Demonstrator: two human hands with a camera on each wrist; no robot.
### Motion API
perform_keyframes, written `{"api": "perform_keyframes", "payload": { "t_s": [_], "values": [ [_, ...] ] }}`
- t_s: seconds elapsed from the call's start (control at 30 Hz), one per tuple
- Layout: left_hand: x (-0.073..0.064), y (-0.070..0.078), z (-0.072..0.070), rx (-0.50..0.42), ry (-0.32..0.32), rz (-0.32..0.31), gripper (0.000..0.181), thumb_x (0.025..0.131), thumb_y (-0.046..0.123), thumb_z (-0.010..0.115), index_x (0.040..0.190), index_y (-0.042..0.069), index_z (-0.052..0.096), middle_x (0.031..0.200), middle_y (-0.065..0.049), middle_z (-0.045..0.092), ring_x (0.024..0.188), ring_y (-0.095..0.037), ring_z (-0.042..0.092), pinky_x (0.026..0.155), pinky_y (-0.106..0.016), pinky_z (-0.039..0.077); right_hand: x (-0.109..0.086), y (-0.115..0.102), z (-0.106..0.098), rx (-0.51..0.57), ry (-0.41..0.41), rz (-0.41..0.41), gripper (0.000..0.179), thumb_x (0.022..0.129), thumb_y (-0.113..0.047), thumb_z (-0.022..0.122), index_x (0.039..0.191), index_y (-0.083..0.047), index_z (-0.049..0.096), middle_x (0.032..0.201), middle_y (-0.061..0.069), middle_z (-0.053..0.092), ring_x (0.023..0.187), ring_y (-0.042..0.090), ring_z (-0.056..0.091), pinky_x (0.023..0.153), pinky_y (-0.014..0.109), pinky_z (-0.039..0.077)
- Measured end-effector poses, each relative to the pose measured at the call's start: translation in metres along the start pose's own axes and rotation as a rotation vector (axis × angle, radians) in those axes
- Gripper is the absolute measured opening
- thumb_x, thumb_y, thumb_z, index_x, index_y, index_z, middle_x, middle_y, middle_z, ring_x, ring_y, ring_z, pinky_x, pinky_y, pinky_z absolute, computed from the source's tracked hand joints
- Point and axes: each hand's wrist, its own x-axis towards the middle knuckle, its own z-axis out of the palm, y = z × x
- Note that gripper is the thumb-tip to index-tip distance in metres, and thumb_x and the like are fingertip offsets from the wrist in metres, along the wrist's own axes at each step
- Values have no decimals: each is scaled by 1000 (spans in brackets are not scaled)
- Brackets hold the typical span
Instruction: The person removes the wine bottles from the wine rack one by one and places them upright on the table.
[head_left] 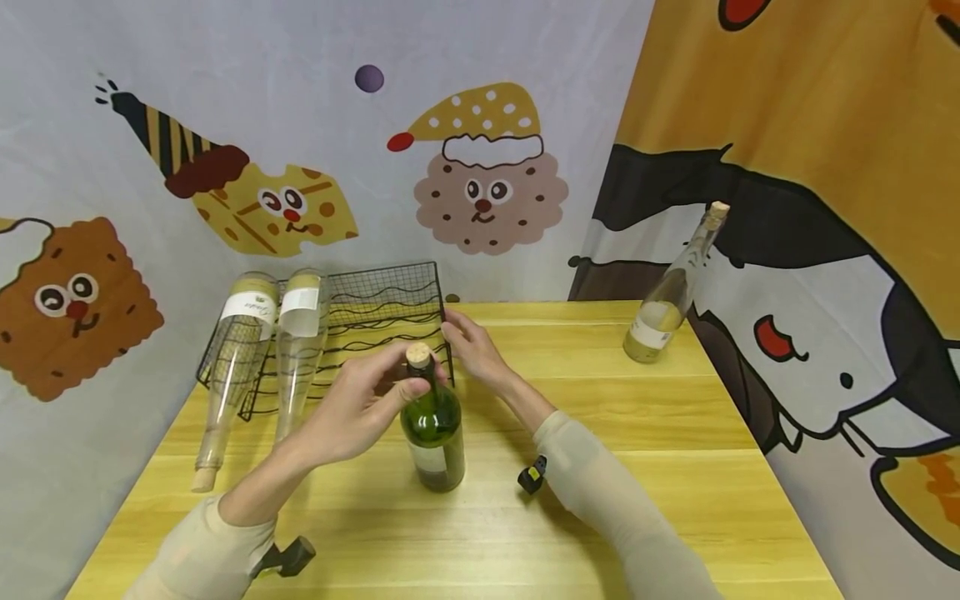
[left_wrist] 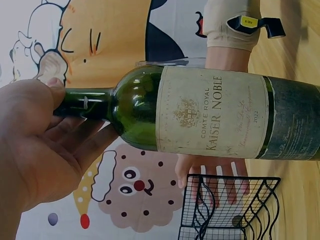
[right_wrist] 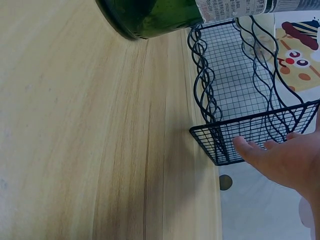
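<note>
Green glass makes the bottle [head_left: 433, 433] in the left hand [head_left: 367, 404], which pinches its neck just under the cork [head_left: 418, 355]. It is close to upright, over the near part of the wooden surface [head_left: 637, 467]; whether its bottom touches the wood is hard to tell. With this bottle as the clock's middle, the black wire rack [head_left: 386, 292] is at 10 o'clock. The right hand [head_left: 480, 354], at 1 o'clock, has its fingers mostly straight at the end of the rack; how hard it presses cannot be told.

To do this well, the left hand should keep a snug pinch, because smooth glass may slip. The right hand should keep the light rack from sliding. Slow, gentle moves seem best, away from the two clear bottles [head_left: 302, 358] at the rack's 9 o'clock side.

The cream label [left_wrist: 212, 112] reads "COMTE ROYAL", "KAISER NOBLE" and "2022". Its curly red words are too blurry to read. Another clear bottle [head_left: 663, 308] leans at 2 o'clock, with a label too small to read.
</note>
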Motion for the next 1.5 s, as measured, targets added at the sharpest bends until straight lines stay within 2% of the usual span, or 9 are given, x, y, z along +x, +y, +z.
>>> {"api": "perform_keyframes", "payload": {
  "t_s": [0.3,0.5,0.73,0.97,1.17,1.27,1.5],
  "values": [
    [-1,0,-2,-25,-21,-8,26,114,7,66,139,6,70,126,-10,82,112,-22,83,94,-31,73,0,0,2,-6,-5,5,59,124,-41,45,176,-12,41,178,24,44,162,42,51,129,61,53],
    [-2,-1,-4,-30,-34,-36,29,115,8,64,144,5,69,130,-12,82,117,-23,83,101,-31,71,0,0,2,3,-6,0,59,124,-40,45,176,-12,40,179,24,42,163,42,50,130,60,52],
    [-1,2,-7,-35,-56,-53,33,116,7,63,148,9,67,137,-10,80,126,-21,79,111,-32,67,0,0,2,0,0,-6,59,124,-41,46,176,-13,42,182,16,42,165,41,48,130,60,52],
    [0,4,-9,-24,-67,-71,47,115,9,66,161,13,58,157,-15,69,150,-31,67,129,-33,53,0,1,1,-7,8,-3,61,124,-41,45,176,-12,40,184,14,38,166,41,45,131,60,51],
    [-3,3,-12,16,-57,-70,64,114,11,67,173,19,45,171,-10,58,161,-32,55,136,-33,42,0,0,1,-24,10,6,61,124,-42,45,176,-13,40,184,12,38,164,42,48,130,60,53],
    [-5,2,-12,19,-58,-69,70,113,12,67,177,22,39,175,-9,54,163,-33,52,138,-39,42,1,0,1,-23,11,5,62,123,-43,47,176,-12,40,184,13,39,164,41,49,129,59,53],
    [-8,1,-16,51,-55,-78,72,114,18,67,179,21,35,181,-9,45,164,-39,49,135,-66,42,1,1,2,-14,14,9,65,122,-47,47,176,-12,40,183,14,41,163,40,50,129,58,54]
  ]
}}
